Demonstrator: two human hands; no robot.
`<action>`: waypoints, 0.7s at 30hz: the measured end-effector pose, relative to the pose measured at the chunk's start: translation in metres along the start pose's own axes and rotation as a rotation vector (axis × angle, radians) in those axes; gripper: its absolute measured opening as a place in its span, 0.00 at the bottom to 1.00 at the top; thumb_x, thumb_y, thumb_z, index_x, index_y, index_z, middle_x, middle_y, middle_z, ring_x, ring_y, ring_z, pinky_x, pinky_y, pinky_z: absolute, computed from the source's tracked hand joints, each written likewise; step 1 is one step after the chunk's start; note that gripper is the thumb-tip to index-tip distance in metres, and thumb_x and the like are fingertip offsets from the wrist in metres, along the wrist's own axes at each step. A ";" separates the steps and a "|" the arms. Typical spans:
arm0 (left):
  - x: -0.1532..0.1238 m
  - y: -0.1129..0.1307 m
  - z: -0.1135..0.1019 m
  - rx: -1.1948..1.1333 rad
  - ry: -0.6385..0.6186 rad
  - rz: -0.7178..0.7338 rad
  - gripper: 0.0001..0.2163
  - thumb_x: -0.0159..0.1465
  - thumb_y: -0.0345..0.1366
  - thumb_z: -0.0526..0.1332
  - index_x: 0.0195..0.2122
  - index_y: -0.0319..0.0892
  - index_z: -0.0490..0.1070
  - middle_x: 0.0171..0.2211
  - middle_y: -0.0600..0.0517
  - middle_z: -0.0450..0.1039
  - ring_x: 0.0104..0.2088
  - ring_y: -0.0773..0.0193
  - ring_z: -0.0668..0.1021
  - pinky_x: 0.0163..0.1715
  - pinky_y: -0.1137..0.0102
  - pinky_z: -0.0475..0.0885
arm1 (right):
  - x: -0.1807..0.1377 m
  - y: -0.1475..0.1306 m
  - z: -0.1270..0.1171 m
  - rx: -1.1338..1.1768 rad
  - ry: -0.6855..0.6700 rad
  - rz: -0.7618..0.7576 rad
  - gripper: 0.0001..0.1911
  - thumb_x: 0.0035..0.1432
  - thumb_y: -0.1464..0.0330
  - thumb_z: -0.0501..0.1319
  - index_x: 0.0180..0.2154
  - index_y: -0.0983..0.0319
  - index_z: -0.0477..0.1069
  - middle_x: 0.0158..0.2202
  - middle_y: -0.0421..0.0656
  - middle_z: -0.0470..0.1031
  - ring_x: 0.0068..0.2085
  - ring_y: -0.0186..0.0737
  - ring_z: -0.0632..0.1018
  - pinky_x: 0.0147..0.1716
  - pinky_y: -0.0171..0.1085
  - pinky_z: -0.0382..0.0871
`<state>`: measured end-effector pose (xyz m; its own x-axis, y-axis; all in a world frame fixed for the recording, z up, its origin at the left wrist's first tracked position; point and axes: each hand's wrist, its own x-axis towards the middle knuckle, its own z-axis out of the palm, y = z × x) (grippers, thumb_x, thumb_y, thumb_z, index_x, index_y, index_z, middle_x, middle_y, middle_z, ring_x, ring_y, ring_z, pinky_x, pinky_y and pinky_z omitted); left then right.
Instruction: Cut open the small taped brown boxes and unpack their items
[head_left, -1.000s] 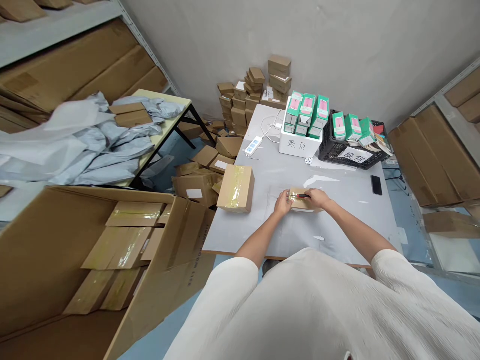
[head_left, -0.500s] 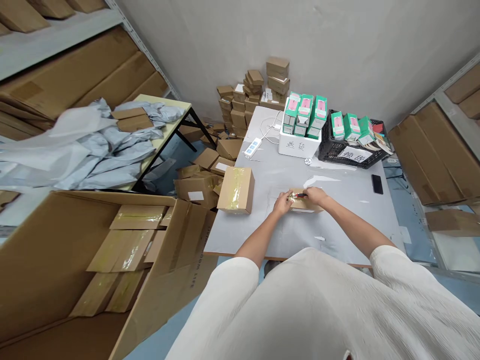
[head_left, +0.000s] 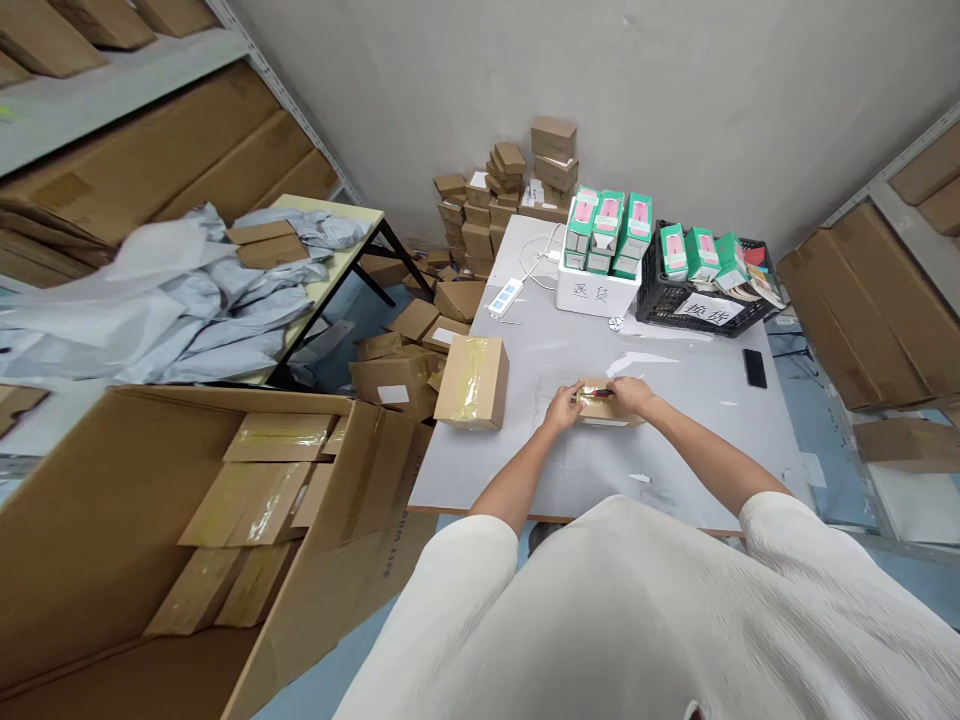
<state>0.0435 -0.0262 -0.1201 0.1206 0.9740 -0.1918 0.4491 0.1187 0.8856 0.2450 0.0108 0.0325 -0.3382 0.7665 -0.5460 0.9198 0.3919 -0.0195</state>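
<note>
A small taped cardboard box (head_left: 596,411) lies on the grey table in front of me, with a white label on its near side. My left hand (head_left: 563,407) grips its left end, thumb and fingers bent around the corner. Closed in my right hand (head_left: 633,395) is a slim red-and-black box cutter (head_left: 601,393), held flat across the taped top and pointing left. The blade is too small to make out. Left of my hands stands a bigger taped cardboard box (head_left: 466,385), touched by neither hand.
Behind are a white bin (head_left: 596,298) and a black crate (head_left: 686,310) of green-and-pink boxes, plus a power strip (head_left: 506,297). A phone (head_left: 755,368) lies at right. A large open carton (head_left: 367,470) holding taped boxes stands left of the table (head_left: 517,480).
Hardly anything differs. Both hands stay on the small box with the box cutter over its tape; the view has shifted very slightly.
</note>
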 end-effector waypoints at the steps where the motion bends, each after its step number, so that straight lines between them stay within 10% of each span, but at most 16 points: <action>1: 0.000 0.000 0.000 -0.002 -0.004 -0.001 0.29 0.67 0.33 0.69 0.69 0.48 0.73 0.56 0.45 0.75 0.48 0.57 0.83 0.57 0.62 0.78 | 0.000 -0.001 0.000 0.007 -0.009 0.008 0.18 0.74 0.66 0.56 0.57 0.58 0.81 0.57 0.56 0.82 0.55 0.55 0.83 0.49 0.41 0.73; 21: 0.001 -0.001 -0.002 0.017 -0.018 -0.005 0.29 0.67 0.34 0.68 0.70 0.48 0.72 0.57 0.45 0.74 0.48 0.58 0.83 0.56 0.63 0.79 | 0.000 -0.002 0.002 -0.025 0.007 -0.004 0.19 0.75 0.68 0.55 0.58 0.59 0.80 0.58 0.58 0.81 0.56 0.56 0.83 0.51 0.43 0.74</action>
<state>0.0416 -0.0248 -0.1202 0.1340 0.9697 -0.2042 0.4647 0.1205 0.8772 0.2430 0.0092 0.0306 -0.3437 0.7682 -0.5401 0.9131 0.4077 -0.0012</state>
